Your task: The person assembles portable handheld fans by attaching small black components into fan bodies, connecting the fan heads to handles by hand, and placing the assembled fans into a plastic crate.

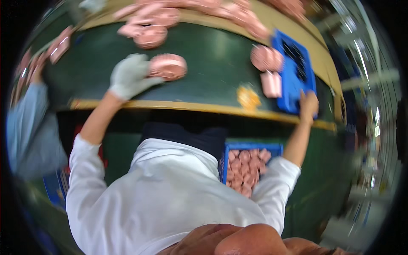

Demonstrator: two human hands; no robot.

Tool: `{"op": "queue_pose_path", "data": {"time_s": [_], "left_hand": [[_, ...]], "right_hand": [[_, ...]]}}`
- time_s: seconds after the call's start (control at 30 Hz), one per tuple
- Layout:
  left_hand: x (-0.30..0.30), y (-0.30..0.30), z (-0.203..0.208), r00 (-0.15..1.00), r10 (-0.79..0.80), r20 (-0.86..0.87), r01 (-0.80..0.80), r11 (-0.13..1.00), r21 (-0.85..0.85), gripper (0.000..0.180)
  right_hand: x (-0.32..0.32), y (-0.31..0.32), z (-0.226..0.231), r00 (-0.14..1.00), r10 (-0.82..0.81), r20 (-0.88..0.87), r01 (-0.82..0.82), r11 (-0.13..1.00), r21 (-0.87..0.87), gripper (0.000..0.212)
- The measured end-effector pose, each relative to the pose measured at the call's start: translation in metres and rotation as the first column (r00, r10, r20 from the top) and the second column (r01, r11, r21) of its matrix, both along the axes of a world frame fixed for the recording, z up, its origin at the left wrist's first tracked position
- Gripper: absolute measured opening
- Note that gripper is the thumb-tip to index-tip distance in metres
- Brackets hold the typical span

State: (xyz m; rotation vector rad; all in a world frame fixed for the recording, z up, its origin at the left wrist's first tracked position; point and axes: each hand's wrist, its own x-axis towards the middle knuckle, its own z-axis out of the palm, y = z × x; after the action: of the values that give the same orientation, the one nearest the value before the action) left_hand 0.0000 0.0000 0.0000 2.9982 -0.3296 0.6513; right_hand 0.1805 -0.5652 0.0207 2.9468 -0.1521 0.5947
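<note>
My left hand (132,77), in a white glove, is at a round pink ribbed plastic part (168,67) on the green tabletop. Its thumb lies along the part's near edge and the fingers are at its left side, holding it. My bare right hand (309,104) is at the near right corner of a blue tray (285,91); its fingers are blurred, and I cannot make out anything in them. Thin black pieces (297,61) lie in the tray. Beside the tray are another round pink part (267,58) and a pink boxy part (271,84).
More pink parts (151,36) are heaped along the table's far side. A small yellow-orange item (248,98) lies near the front edge (178,105). Below the table, a blue crate (224,163) holds many small pink pieces. At left is another person's blue sleeve (32,123).
</note>
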Motion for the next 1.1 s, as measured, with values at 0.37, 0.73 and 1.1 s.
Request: {"op": "queue_pose_path", "data": {"time_s": [0.37,0.73,1.1], "left_hand": [[-0.013,0.012,-0.002,0.974,0.095,-0.208,-0.139,0.968,-0.209,0.042],[-0.016,0.013,0.002,0.962,0.032,-0.270,-0.098,0.968,-0.232,0.042],[-0.018,0.017,-0.001,0.955,0.055,-0.292,-0.129,0.962,-0.242,0.045]], "right_hand": [[0.044,0.017,-0.005,0.958,0.026,-0.287,-0.088,0.974,-0.207,0.023],[0.061,-0.021,-0.023,0.977,0.176,-0.123,-0.176,0.984,0.013,0.020],[-0.033,0.153,0.007,0.771,0.178,0.612,-0.631,0.349,0.693,0.020]]}}
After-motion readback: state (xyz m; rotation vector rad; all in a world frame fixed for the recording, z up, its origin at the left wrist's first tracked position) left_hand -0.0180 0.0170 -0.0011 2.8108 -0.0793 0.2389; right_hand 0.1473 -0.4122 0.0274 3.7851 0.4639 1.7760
